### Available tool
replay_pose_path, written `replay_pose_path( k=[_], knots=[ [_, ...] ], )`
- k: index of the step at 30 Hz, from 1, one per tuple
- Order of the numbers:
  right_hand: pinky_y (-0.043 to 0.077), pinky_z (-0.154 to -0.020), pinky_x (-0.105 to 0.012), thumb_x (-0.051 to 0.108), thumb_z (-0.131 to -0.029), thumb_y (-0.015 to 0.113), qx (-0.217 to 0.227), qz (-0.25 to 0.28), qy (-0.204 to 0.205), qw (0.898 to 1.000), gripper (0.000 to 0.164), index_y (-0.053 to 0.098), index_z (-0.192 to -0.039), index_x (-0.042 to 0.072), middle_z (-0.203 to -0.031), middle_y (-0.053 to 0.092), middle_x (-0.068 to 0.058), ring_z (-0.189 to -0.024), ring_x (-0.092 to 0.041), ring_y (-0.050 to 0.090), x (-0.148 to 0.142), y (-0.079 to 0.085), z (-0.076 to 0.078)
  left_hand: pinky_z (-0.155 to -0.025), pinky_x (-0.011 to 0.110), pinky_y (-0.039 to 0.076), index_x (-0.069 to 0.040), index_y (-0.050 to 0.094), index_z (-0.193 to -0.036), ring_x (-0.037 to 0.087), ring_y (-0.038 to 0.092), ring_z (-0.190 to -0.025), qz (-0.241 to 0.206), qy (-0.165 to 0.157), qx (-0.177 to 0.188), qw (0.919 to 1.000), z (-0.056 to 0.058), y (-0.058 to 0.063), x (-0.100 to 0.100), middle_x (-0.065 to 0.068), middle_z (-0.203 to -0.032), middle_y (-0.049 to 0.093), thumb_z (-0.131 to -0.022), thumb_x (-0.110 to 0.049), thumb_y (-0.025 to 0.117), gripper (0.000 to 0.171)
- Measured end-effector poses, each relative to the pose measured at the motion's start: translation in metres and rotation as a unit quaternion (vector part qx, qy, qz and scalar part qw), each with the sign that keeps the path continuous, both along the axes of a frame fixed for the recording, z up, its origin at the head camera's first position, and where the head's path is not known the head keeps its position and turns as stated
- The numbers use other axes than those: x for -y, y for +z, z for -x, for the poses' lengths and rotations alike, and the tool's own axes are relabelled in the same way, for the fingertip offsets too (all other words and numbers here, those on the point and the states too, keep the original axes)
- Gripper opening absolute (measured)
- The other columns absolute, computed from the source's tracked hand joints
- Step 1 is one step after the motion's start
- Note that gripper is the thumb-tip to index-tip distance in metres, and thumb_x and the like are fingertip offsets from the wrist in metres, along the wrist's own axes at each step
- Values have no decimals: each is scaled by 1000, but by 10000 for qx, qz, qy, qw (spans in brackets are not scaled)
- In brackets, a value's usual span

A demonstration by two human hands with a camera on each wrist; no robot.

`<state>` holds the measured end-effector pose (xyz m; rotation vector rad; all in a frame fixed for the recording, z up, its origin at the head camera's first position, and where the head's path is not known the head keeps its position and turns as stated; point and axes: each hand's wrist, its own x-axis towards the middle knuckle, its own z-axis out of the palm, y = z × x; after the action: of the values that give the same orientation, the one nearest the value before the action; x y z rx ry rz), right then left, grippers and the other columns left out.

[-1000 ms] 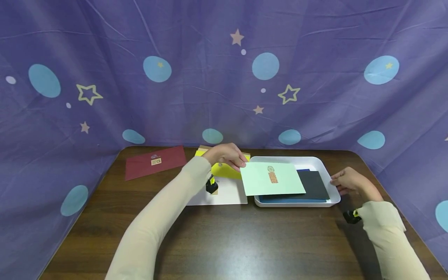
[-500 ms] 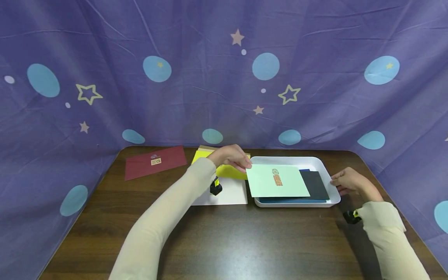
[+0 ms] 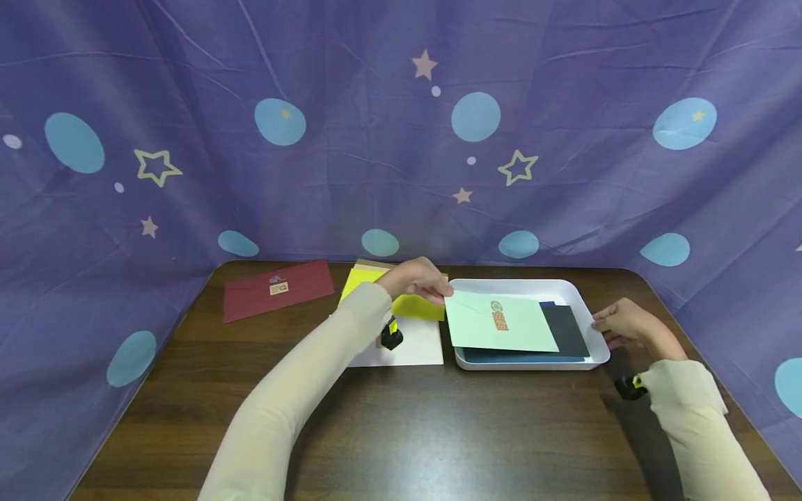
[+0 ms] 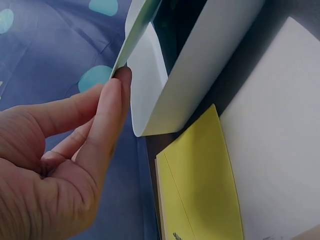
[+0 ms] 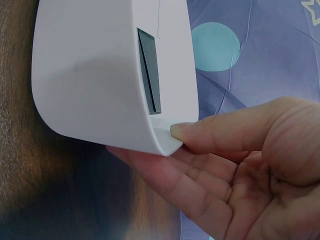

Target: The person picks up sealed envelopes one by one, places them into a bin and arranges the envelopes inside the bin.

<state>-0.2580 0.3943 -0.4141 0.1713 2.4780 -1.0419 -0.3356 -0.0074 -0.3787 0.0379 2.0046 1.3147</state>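
My left hand [image 3: 418, 280] pinches a mint-green envelope [image 3: 476, 327] by its upper left corner, between thumb and fingertips in the left wrist view. The envelope bears a round mark and an orange patch, and overlaps the left part of a white tray [image 3: 514, 285]. Inside the tray lie a black envelope [image 3: 567, 330] and blue ones [image 3: 520, 359], partly hidden under the green. At the tray's right end my right hand [image 3: 629, 327] holds the rim, thumb inside and fingers beneath in the right wrist view.
Left of the tray, a yellow envelope [image 3: 420, 307] and a white one [image 3: 420, 341] overlap, partly behind my left forearm. A dark red envelope [image 3: 301, 292] lies at the back left of the wooden table [image 3: 451, 438]. A purple curtain [image 3: 388, 181] hangs behind.
My left hand has moved a little to the right, carrying the mint-green envelope further over the tray. My right hand keeps its place on the rim.
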Motion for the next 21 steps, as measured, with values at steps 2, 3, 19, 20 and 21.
replay_pose_path(
  k=[2, 3, 19, 20, 21],
  knots=[
    [65, -69, -41, 0, -95, 63, 24, 65, 9, 10000, 44, 50, -125, -29, -93, 73, -23, -78, -22, 72, -3, -2, 2, -64, 22, 61, 10, 71, -114, 14, 68, -62, -15, 59, 104, 9999, 0, 1, -3, 8, -80, 69, -92, 3, 71, 22],
    [65, -69, -41, 1, -95, 63, 30, 72, 6, 10000, 45, 51, -125, -29, -94, 73, -23, -78, -22, 72, -3, -2, 2, -62, 22, 61, 11, 70, -115, 15, 68, -62, -23, 91, 144, 9999, 0, 2, -4, 9, -80, 69, -92, 4, 70, 24],
    [65, -71, -42, 1, -96, 61, -19, -72, 80, 9999, 43, 50, -126, -29, -101, 71, -29, -80, -24, 73, 0, 1, 0, -59, 20, 60, 13, 66, -123, 15, 68, -59, 38, 27, 108, 9999, 0, 4, -23, 11, -81, 65, -94, 8, 65, 29],
    [65, -71, -42, 1, -96, 61, -21, -86, 84, 9999, 43, 51, -125, -29, -102, 71, -30, -80, -24, 73, -1, 1, 0, -59, 20, 60, 12, 66, -123, 15, 68, -59, 75, 20, 102, 9999, 0, 4, -24, 11, -81, 65, -94, 8, 65, 29],
    [65, -71, -42, 1, -96, 61, -20, -102, 83, 9999, 43, 51, -125, -29, -102, 71, -30, -80, -25, 73, -1, 1, 1, -59, 20, 60, 12, 66, -123, 15, 68, -59, 97, 21, 109, 9999, 0, 4, -26, 11, -81, 65, -94, 8, 65, 29]
  ],
)
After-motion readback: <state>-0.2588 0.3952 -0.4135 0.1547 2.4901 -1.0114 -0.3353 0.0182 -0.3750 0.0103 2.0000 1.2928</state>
